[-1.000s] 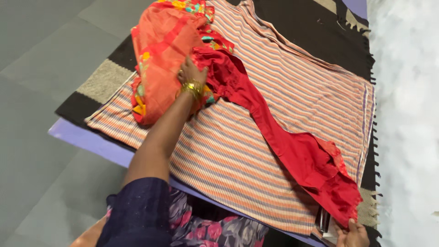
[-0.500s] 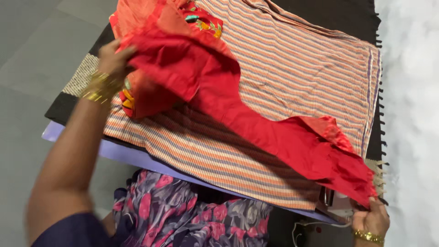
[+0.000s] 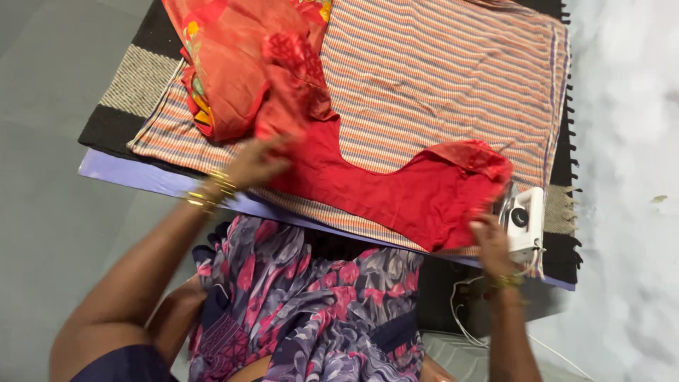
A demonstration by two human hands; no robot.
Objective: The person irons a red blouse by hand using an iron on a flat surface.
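A red garment (image 3: 382, 180) lies spread across the near edge of a striped cloth (image 3: 453, 78) that covers a low board. My left hand (image 3: 258, 161), with gold bangles at the wrist, grips the garment's left end near a bunched red part. At the garment's right end my right hand (image 3: 488, 237) pinches the fabric, close to a white electric iron (image 3: 523, 219). An orange patterned cloth (image 3: 230, 64) is heaped at the far left of the board, touching the red garment.
The board rests on a dark mat (image 3: 117, 106) with a lilac edge (image 3: 134, 175) on a grey floor. A white cord (image 3: 467, 325) trails from the iron. My floral-print lap (image 3: 304, 297) is right against the board. A white wall runs along the right.
The red garment has been pulled toward me and flattened along the near edge. My left hand came in from the left, my right hand moved up beside the iron.
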